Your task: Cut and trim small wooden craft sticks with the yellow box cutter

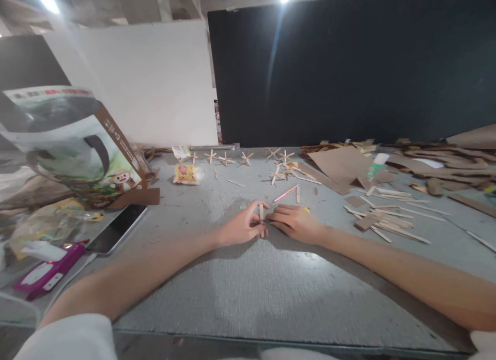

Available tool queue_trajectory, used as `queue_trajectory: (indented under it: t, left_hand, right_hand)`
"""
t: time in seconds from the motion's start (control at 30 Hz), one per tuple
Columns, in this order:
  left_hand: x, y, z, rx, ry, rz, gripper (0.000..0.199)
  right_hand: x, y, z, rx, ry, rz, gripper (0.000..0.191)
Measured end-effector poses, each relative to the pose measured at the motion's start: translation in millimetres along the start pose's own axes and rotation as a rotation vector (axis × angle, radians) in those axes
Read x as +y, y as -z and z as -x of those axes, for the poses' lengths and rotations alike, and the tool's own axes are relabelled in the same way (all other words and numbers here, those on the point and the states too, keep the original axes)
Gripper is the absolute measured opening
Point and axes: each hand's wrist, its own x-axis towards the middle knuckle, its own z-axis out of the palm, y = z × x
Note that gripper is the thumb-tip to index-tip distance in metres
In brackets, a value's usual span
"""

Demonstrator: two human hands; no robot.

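Near the middle of the grey table (248, 287), my left hand (245, 224) holds a short flat wooden stick (261, 213) between thumb and fingers. The stick stands roughly upright in view, with another bit of wood at its lower end. My right hand (296, 224) lies just to the right, fingers bent together and their tips close to the stick; whether they grip anything is hidden. Beyond my right hand are a red and white pen-like stick (285, 193) and a small wooden piece (298, 194). Several star-shaped stick assemblies (246, 158) stand farther back.
Loose wooden sticks (391, 223), cardboard (333, 166) and a green-and-white glue tube (377, 166) lie on the right. At left are a phone (118, 229), a purple device (52, 269) with a cable, and a large printed box (89, 158). A yellow packet (187, 174) lies behind.
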Motion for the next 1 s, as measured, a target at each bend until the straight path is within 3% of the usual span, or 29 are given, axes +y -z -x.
queue_trajectory:
  t: [1.0]
  left_hand:
    - [0.1, 0.0, 0.5, 0.012, -0.005, 0.012, 0.046]
  right_hand:
    - [1.1, -2.0, 1.2, 0.041, 0.005, 0.003, 0.035]
